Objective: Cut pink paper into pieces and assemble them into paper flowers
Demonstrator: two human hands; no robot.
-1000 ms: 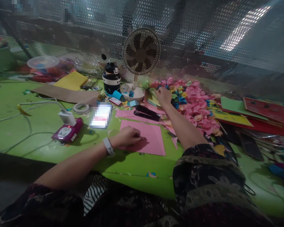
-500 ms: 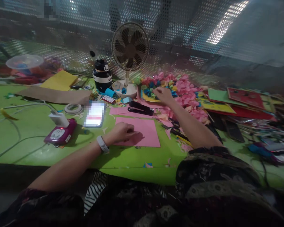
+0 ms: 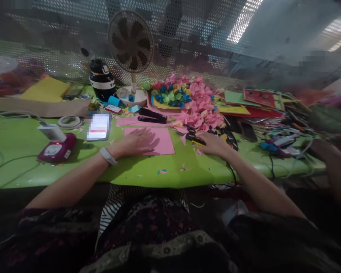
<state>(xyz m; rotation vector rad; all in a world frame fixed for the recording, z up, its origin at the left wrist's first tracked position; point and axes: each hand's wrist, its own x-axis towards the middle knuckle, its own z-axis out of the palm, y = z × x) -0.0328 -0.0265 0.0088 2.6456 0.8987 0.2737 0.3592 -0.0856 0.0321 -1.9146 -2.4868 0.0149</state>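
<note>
My left hand (image 3: 138, 142) lies flat on a pink paper sheet (image 3: 166, 142), its fingers stretched out and holding nothing. Off to the right, my right hand (image 3: 214, 145) is low over the table with thumb and fingers apart. The end of a yellow-and-black tool (image 3: 198, 140) shows at its fingertips; the rest is hidden beneath the hand. Black-handled scissors (image 3: 191, 131) lie just beyond these fingers. Behind the sheet, a black stapler (image 3: 152, 116) rests on more pink paper (image 3: 125, 121). Green and blue paper flowers (image 3: 170, 97) sit in a cluster beside heaped pink paper petals (image 3: 203, 100).
A fan (image 3: 130, 41) and black bottle (image 3: 102, 81) stand at the back. On the left are a lit phone (image 3: 99, 127), tape roll (image 3: 70, 122) and purple power socket (image 3: 58, 149) with cables. Coloured cards (image 3: 258, 98) lie right; another person's arm (image 3: 333, 163) reaches in.
My right hand has come back from the paper flowers to the scissors and yellow-and-black tool. My left hand has flattened and spread on the pink sheet. The view has swung right and down.
</note>
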